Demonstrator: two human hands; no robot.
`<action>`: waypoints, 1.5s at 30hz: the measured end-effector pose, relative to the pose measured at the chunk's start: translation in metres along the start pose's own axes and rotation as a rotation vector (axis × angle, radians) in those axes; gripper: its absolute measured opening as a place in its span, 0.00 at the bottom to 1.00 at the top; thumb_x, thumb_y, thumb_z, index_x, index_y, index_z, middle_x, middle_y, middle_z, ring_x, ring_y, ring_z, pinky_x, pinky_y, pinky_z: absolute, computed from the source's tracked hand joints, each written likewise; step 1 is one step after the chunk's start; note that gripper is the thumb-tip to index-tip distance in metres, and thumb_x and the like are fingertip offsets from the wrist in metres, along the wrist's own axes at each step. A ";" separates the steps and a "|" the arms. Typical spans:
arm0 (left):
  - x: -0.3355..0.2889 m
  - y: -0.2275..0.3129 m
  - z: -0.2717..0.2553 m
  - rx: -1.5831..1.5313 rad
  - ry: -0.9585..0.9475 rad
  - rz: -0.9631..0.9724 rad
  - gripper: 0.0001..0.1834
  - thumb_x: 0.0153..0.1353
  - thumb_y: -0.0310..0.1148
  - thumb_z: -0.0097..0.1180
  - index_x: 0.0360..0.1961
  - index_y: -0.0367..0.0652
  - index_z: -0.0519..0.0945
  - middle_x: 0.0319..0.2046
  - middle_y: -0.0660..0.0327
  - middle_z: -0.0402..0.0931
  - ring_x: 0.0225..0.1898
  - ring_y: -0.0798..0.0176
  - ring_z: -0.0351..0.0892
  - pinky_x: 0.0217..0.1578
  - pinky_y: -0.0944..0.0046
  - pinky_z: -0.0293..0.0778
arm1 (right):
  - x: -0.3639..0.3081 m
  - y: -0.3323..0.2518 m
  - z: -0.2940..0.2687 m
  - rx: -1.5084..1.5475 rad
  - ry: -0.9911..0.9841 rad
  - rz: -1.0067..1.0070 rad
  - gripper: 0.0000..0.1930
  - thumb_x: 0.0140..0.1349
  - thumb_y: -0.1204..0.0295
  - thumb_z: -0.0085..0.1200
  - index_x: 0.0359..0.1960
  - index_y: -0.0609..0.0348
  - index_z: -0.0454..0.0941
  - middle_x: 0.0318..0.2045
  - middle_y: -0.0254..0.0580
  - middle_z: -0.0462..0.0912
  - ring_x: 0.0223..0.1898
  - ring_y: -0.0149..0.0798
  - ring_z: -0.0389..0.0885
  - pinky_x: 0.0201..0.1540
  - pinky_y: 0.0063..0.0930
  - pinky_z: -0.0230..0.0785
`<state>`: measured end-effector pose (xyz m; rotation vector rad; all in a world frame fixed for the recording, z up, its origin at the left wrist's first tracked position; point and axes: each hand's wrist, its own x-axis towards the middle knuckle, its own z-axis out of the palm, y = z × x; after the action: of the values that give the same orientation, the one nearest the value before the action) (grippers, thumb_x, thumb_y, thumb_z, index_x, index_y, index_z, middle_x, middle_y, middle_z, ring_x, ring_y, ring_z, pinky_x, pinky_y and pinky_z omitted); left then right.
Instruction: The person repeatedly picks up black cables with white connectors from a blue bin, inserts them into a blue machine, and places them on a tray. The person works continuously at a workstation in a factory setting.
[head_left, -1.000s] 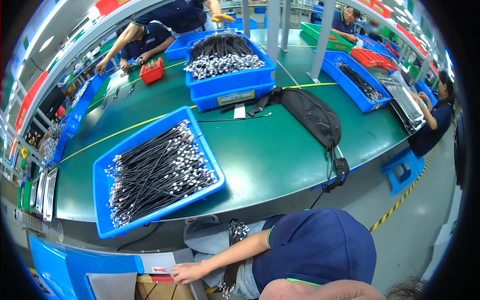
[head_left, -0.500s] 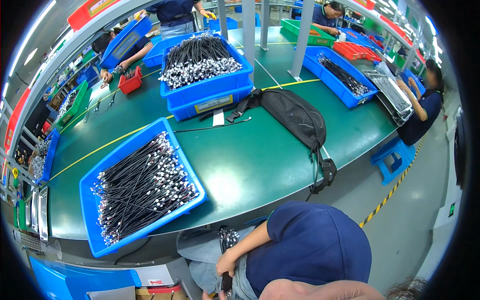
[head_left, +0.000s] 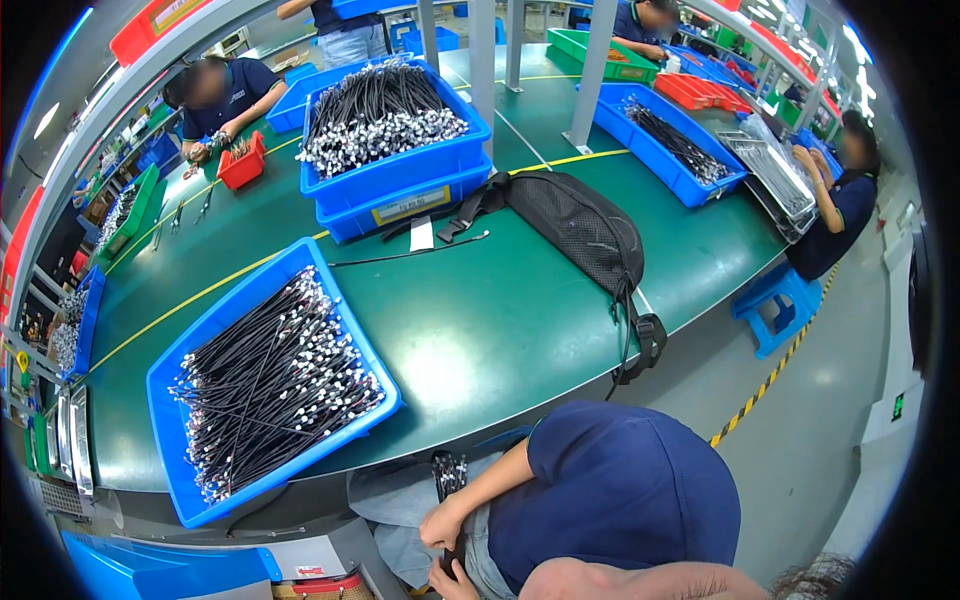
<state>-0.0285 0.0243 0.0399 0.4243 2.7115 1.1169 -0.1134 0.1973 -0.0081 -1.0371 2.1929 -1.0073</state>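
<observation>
Over my jeans, below the table edge, my right hand [head_left: 441, 524] is closed around a bundle of black cables [head_left: 449, 477]. The small white-and-dark connector ends stick out above its fingers. My left hand [head_left: 454, 582] is at the lower part of the same bundle, its fingers curled against the dark cables. The bundle's lower end is mostly hidden by my hands. On the table just beyond, a tilted blue bin [head_left: 165, 430] holds many loose black cables [head_left: 270, 380] with white connectors.
Stacked blue bins [head_left: 400, 205] full of similar cables stand farther back. A black waist bag [head_left: 575, 225] lies on the green table [head_left: 450, 340], its strap over the edge. Metal posts [head_left: 590, 80] rise from the table. Co-workers sit across and at the right, near a blue stool [head_left: 778, 305].
My left hand has moved up onto the bundle from the lower edge. The view has shifted slightly. Across the table, a co-worker's raised blue bin no longer hides that person.
</observation>
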 end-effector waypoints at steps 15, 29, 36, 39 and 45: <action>-0.041 -0.056 -0.024 0.120 0.084 -0.164 0.16 0.67 0.39 0.45 0.44 0.37 0.77 0.39 0.48 0.75 0.41 0.43 0.72 0.45 0.52 0.67 | 0.001 0.000 -0.041 0.328 0.057 -0.114 0.07 0.47 0.72 0.61 0.28 0.60 0.81 0.22 0.40 0.82 0.25 0.36 0.79 0.29 0.32 0.69; -0.004 -0.010 -0.005 -0.236 0.166 -0.215 0.10 0.66 0.32 0.47 0.33 0.36 0.75 0.27 0.56 0.74 0.28 0.62 0.74 0.33 0.62 0.69 | 0.003 -0.025 -0.047 0.150 0.104 -0.305 0.08 0.49 0.70 0.59 0.30 0.58 0.80 0.27 0.43 0.81 0.33 0.45 0.80 0.35 0.39 0.69; -0.061 -0.081 -0.018 -0.285 0.208 -0.491 0.12 0.65 0.36 0.51 0.45 0.43 0.79 0.39 0.56 0.79 0.41 0.52 0.76 0.45 0.60 0.72 | -0.018 0.009 -0.097 -0.134 0.078 -0.106 0.10 0.52 0.67 0.59 0.31 0.58 0.77 0.30 0.43 0.79 0.36 0.48 0.78 0.36 0.42 0.69; -0.072 -0.092 -0.022 -0.178 0.218 -0.515 0.14 0.66 0.37 0.50 0.44 0.40 0.78 0.40 0.53 0.78 0.42 0.51 0.76 0.45 0.59 0.71 | -0.019 0.048 -0.089 -0.141 0.154 -0.174 0.09 0.48 0.69 0.61 0.29 0.58 0.78 0.27 0.45 0.78 0.33 0.49 0.78 0.35 0.42 0.69; -0.079 -0.115 -0.018 -0.166 0.235 -0.597 0.09 0.64 0.33 0.52 0.40 0.41 0.79 0.35 0.55 0.78 0.38 0.53 0.76 0.41 0.60 0.72 | -0.027 0.050 -0.093 -0.143 0.205 -0.209 0.08 0.46 0.69 0.61 0.27 0.59 0.79 0.24 0.46 0.78 0.32 0.49 0.78 0.34 0.41 0.69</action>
<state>0.0191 -0.0910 -0.0247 -0.5398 2.6102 1.2404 -0.1837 0.2787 0.0115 -1.3011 2.3876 -1.1037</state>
